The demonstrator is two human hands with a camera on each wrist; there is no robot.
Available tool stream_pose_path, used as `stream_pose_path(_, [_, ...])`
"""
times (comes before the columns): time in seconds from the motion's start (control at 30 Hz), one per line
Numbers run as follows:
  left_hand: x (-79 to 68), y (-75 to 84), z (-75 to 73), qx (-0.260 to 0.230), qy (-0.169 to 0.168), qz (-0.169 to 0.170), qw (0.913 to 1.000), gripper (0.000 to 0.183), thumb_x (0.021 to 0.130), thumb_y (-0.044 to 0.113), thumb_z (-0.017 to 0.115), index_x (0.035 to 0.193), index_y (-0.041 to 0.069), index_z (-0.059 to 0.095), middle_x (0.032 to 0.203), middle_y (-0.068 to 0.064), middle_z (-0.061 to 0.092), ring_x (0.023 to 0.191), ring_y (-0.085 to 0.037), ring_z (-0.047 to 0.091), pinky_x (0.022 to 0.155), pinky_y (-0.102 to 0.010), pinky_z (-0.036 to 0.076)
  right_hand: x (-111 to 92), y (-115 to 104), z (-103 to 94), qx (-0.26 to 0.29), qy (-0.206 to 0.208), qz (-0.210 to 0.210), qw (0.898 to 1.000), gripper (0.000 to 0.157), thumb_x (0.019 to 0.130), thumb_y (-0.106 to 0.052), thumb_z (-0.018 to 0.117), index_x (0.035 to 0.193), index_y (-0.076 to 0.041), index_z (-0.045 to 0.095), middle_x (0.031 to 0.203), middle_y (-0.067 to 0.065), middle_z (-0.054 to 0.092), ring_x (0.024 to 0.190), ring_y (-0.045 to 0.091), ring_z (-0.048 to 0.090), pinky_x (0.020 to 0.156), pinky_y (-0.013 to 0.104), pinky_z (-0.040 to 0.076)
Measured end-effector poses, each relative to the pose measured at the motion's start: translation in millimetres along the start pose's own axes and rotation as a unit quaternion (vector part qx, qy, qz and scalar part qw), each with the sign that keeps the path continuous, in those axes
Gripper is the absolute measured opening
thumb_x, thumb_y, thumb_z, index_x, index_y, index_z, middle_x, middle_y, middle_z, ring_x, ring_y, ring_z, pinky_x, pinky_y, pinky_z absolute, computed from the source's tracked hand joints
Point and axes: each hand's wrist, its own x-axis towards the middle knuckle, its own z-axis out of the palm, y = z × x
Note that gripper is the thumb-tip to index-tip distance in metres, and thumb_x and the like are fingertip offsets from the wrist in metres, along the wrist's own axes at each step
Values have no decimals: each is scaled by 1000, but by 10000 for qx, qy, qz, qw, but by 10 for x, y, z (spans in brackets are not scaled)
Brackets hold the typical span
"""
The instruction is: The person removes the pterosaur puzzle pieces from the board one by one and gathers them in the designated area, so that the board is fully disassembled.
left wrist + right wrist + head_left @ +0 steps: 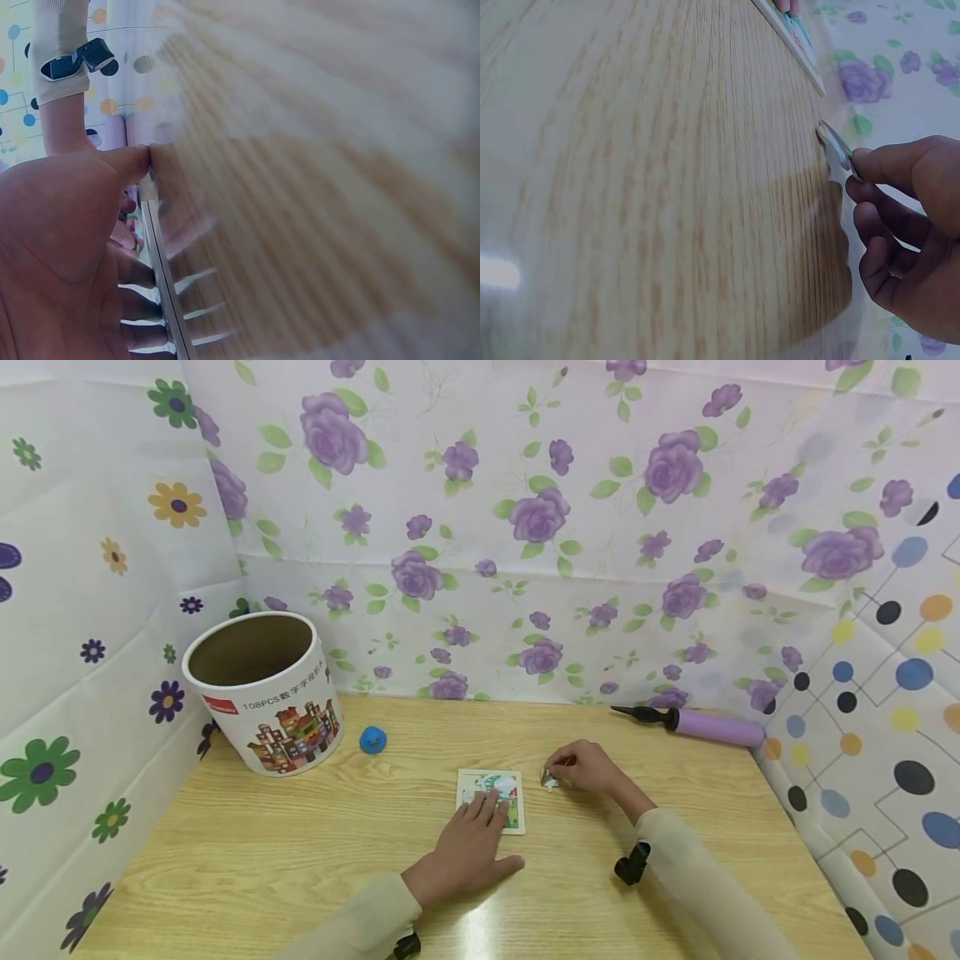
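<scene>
A small square jigsaw puzzle (512, 785) in a pale frame lies on the table, its green and white picture partly hidden by fingers. My left hand (468, 847) rests on its lower left part with straight fingers, the thumb spread to the right on the tabletop. Just right of the frame, my right hand (588, 768) pinches a small jigsaw piece (835, 148) between thumb and forefinger. In the right wrist view the piece tilts close over the wood, and the other fingers curl beneath the thumb.
A large white bucket (292, 727) with printed blocks stands at the back left. A small blue ball-like toy (372, 740) with a face sits beside it. At the back right lies a purple hand pump (716, 727) with a black nozzle. Patterned cloth (487, 527) surrounds the wooden table (285, 860).
</scene>
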Motion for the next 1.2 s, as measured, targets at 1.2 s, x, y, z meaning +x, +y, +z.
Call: stream_pose_path(1.2, [31,90,-114,-58,-378,-122,9992,90,100,65,46,161,1,27,168,-16,24,154,-33,26,120,-50,31,153,-375,222,409,217,-229,9987,18,99,-19,69,114,-13,78,103,-3,74,89,11,67,79,34,57])
